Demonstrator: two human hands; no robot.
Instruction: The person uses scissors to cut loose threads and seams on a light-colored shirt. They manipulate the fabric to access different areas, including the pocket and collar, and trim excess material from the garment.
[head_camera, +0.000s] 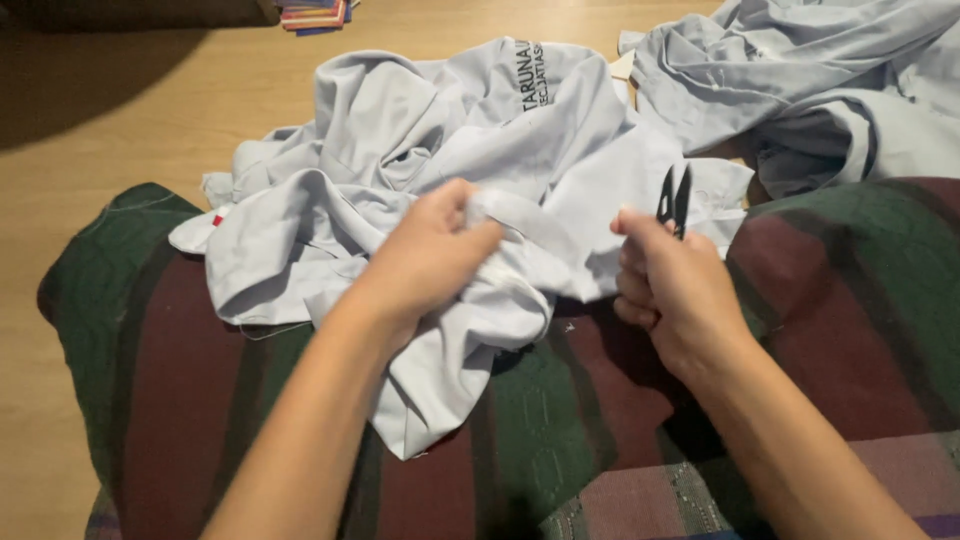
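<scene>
The left hand (432, 250) is pinching a bunched fold of the pale grey shirt (450, 160), fingers closed tight on the cloth, with most of the garment spreading away beyond the knuckles across the striped green and maroon blanket (200, 400) and onto the wooden floor (120, 110). Just to its right, the right hand (672, 285) is curling shut around small black thread snips (674, 200), blades pointing up past the fingertips. The cloth is looking light, soft and floppy (it is sagging wherever unsupported), so gripping a gathered edge near the seam is probably keeping it steadiest. A second grey garment (820, 90) is lying beyond the right hand.
</scene>
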